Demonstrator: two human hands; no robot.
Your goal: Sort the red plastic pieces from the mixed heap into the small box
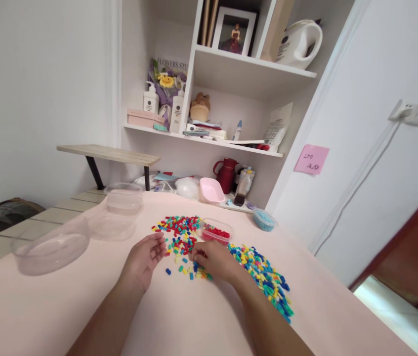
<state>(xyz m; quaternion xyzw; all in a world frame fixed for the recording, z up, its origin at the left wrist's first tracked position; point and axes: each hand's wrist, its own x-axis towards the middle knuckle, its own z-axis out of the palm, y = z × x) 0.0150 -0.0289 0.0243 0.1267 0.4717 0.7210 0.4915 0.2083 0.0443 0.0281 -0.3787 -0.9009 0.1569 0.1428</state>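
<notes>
My left hand (pixel 145 258) rests at the left edge of the loose toy bricks, palm turned inward, its fingers loosely bent and apart with nothing visible in them. My right hand (pixel 212 257) reaches over the bricks, fingers bent down and pressed together; whatever is in them is hidden. Between the hands lie scattered small bricks (pixel 184 244) in red, yellow, blue and green. Just beyond my right hand stands a clear plastic box (pixel 216 225) with red bricks inside. A mixed pile of bricks (pixel 180 223) spreads behind, and a larger pile (pixel 264 272) lies right of my right forearm.
Several clear plastic containers (pixel 51 249) stand on the pink tabletop (pixel 179 321) at the left. A tub of light-blue pieces (pixel 264 220) sits at the back right. A pink tray (pixel 212 190) and a dark red jug (pixel 226 175) stand at the back, under the shelves (pixel 231 59).
</notes>
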